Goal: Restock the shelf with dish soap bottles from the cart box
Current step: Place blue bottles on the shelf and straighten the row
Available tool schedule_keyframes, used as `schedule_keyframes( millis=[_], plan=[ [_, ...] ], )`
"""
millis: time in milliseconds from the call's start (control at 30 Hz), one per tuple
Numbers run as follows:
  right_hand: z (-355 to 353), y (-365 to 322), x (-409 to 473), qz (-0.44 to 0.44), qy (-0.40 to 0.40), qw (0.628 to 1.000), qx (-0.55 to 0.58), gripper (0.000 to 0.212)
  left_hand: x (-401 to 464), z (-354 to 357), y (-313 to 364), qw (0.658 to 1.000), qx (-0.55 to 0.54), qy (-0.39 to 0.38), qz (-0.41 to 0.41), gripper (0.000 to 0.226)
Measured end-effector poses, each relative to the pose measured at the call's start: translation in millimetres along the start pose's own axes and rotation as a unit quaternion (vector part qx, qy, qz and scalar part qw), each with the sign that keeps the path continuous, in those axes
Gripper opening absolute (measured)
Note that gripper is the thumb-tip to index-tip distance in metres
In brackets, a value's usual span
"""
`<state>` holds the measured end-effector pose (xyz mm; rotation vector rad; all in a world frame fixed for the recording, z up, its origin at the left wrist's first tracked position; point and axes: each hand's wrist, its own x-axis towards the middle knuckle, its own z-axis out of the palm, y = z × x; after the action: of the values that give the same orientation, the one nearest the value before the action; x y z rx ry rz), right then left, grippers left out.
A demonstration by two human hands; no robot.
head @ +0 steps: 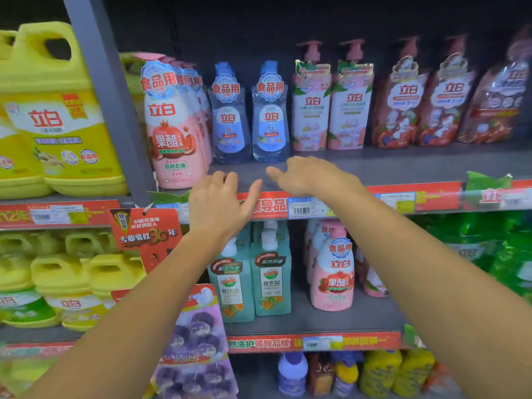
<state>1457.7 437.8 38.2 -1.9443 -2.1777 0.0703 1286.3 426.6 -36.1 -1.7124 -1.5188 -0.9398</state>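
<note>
Two clear blue dish soap bottles (230, 116) (270, 113) stand side by side toward the back of the grey shelf (403, 162). My left hand (218, 200) hovers at the shelf's front edge, fingers loosely curled, holding nothing. A little farther in, my right hand (308, 175) reaches over the bare shelf just below the right blue bottle, also empty. Neither hand touches a bottle. The cart box is out of view.
Pink pomegranate bottles (172, 131) stand left of the blue ones; pink pump bottles (331, 102) and red refill pouches (417, 102) to the right. Yellow jugs (54, 110) fill the left bay behind a grey upright (115, 110). Teal pump bottles (250, 272) sit on the shelf below.
</note>
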Motion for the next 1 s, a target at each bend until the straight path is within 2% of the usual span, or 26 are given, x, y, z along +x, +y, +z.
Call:
schedule_keyframes(
  millis=[100,267,400,467,533,600,700,900,1000],
  plan=[
    [14,8,-24,0.005,0.018,1.000,-0.002,0.074,0,-2,0,1.000,-0.004,-0.029,0.009,0.060],
    [38,17,-53,-0.020,0.142,0.989,-0.041,0.071,-5,-18,1,0.990,-0.002,-0.141,0.015,0.071],
    [64,28,-86,-0.058,0.218,0.973,-0.040,0.072,-41,-24,7,0.990,-0.023,-0.099,0.094,0.069],
    [78,38,-108,-0.058,0.228,0.972,-0.022,0.076,-65,-26,15,0.986,-0.053,-0.082,0.135,0.069],
    [94,51,-137,-0.030,0.190,0.981,-0.009,0.080,-92,-26,28,0.975,-0.072,-0.117,0.175,0.068],
    [112,69,-173,0.013,0.117,0.993,-0.002,0.081,-122,-25,48,0.961,-0.100,-0.189,0.177,0.066],
    [130,103,-233,0.068,0.053,0.996,-0.002,0.078,-160,-27,90,0.929,-0.169,-0.273,0.185,0.063],
    [140,177,-346,0.211,-0.028,0.977,-0.009,0.072,-215,-57,197,0.874,-0.208,-0.344,0.273,0.054],
    [136,211,-394,0.272,-0.039,0.961,0.006,0.069,-232,-81,255,0.852,-0.239,-0.342,0.316,0.050]
  ],
)
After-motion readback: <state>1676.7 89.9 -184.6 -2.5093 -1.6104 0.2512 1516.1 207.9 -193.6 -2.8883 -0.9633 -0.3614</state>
